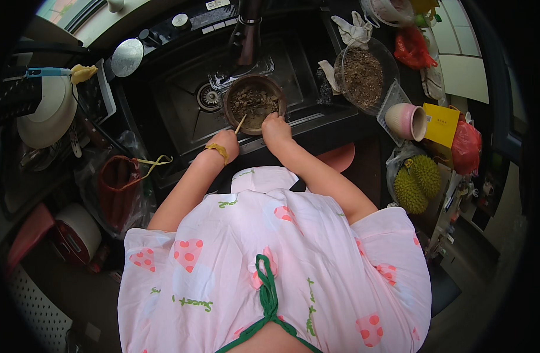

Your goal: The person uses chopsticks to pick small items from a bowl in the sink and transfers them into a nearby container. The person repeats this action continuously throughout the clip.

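A round brown pot [228, 103] stands in the black sink [177, 110], just right of the drain [209, 96]. Lumpy soil [254, 102] lies inside it, with a smoother, wet-looking patch at the near side. My left hand [225, 143], a yellow band around its wrist, grips a thin wooden stick [240, 124] whose upper end reaches over the pot's near-left rim. My right hand [276, 129] holds the pot's near-right rim, its fingertips partly hidden from view.
Right of the sink are a clear bowl of soil [362, 77], a white glove [353, 31], a pink-and-cream pot [404, 121], a yellow box [441, 123] and durians [415, 183]. A dark faucet [244, 42] overhangs the sink. A bagged red net [117, 181] hangs left.
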Motion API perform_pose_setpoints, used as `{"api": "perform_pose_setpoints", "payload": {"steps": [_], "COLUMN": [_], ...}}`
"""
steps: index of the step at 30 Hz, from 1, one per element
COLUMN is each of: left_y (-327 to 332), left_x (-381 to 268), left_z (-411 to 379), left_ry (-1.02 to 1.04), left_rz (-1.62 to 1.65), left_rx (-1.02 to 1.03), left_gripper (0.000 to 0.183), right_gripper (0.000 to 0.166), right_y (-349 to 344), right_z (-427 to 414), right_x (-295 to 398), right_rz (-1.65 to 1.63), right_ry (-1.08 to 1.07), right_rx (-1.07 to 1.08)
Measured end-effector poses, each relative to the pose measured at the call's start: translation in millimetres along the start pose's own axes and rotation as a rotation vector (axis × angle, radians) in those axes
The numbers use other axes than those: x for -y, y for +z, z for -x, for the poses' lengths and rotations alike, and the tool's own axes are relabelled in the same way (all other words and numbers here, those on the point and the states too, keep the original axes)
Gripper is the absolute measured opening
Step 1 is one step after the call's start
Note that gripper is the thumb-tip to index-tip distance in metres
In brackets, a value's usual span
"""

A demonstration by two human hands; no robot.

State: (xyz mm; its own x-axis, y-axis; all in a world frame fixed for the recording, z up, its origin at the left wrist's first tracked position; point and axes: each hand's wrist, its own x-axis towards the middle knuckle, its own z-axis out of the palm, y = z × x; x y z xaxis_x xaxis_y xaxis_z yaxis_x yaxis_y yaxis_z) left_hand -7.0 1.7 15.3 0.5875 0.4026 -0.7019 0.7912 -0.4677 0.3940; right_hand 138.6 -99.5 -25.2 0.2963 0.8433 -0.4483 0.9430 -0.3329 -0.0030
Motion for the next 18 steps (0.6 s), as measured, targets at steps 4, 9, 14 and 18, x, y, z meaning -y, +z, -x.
{"api": "perform_pose_setpoints", "payload": {"steps": [4, 9, 14, 18], "left_y": [-0.7, -0.9, -1.7, -2.4], "left_x": [0.7, 4.0, 4.1, 4.2], "left_z": [-1.6, -3.2, -3.7, -3.4], "left_ry": [-0.014, 0.028, 0.032, 0.031], "left_rz": [0.003, -0.011, -0.005, -0.007], "left_rx": [0.012, 0.004, 0.003, 0.009], "left_gripper": [0.027, 0.027, 0.028, 0.027], "right_gripper": [0.020, 0.024, 0.019, 0.018], "right_y": [2.6, -4.2, -6.7, -7.3], "right_z": [2.5, -2.8, 1.6, 1.6], "right_x": [7.0, 3.4, 14.0, 14.1], "right_rz": [-0.033, 0.018, 0.008, 0.067], "right_ry": [-0.005, 0.047, -0.024, 0.024], "right_rx": [-0.065, 0.118, 0.052, -0.006]}}
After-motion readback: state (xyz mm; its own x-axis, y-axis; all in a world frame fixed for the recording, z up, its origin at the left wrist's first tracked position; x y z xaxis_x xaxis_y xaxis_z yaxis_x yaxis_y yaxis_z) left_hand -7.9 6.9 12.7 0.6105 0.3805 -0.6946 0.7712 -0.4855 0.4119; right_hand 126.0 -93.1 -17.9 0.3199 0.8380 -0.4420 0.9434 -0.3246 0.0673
